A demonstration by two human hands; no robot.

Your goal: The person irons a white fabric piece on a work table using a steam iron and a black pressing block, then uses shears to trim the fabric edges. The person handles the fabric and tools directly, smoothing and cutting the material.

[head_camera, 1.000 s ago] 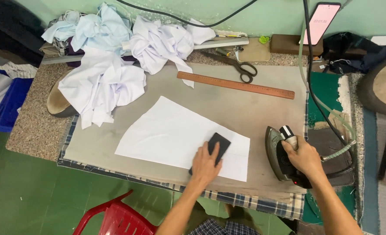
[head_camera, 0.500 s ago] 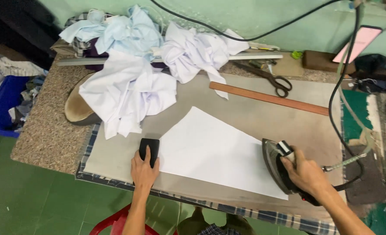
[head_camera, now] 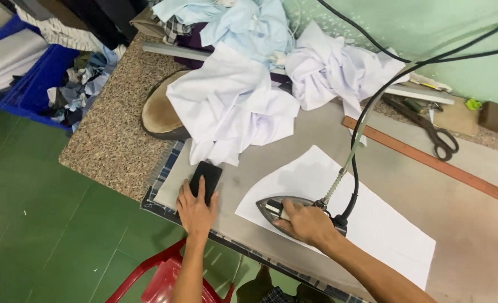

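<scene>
A heap of crumpled white and pale blue garments (head_camera: 243, 95) fills the upper middle of the frame, its lower edge hanging just above the black block (head_camera: 205, 180). To the right lie a long wooden ruler (head_camera: 423, 158) and dark scissors (head_camera: 428, 126), both well apart from the hands. A black cord and a spring-wrapped hose (head_camera: 344, 163) drop from the upper right across the white fabric piece (head_camera: 372, 224) to the iron (head_camera: 285, 212).

The iron is dark grey and pointed, its tip aimed at the left of the frame; it sits on the left end of the flat white piece, lower centre. The right hand (head_camera: 305, 223) is wrapped around its handle. The left hand (head_camera: 195, 209) lies flat with fingers on the black block, which rests on the grey pressing cloth (head_camera: 473, 224) just left of the white piece.

The table's near edge runs just below both hands, with a red plastic chair (head_camera: 159, 280) beneath. Bare grey cloth lies open toward the right of the frame.
</scene>
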